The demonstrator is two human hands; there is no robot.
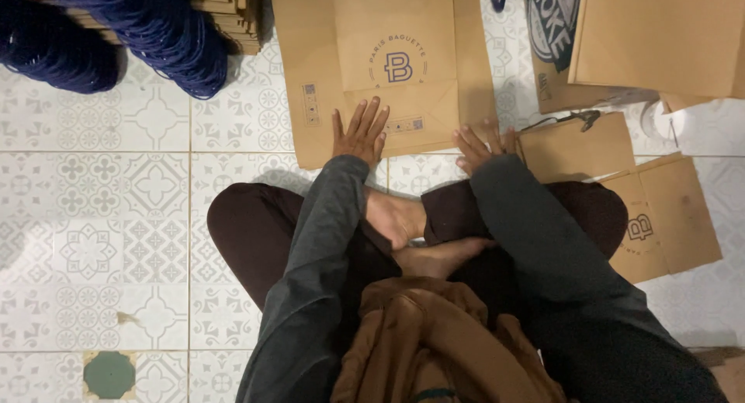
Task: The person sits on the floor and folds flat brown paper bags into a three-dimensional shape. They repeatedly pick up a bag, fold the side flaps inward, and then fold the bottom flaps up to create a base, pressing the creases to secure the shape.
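Note:
A flat brown paper bag [372, 61] with a round blue logo lies on the patterned tile floor in front of my crossed legs. My left hand [358, 131] rests flat on its near edge, fingers spread. My right hand [483, 144] presses on the bag's lower right corner, fingers apart, beside a smaller brown bag [578, 145] with a dark cord handle. Neither hand grips anything.
Bundles of dark blue cord [147, 26] and a stack of flat cardboard pieces [229, 7] lie at the back left. More brown bags [660, 38] are piled at the back right, another bag [667, 217] by my right knee. A green tile inset [109, 373] sits near left.

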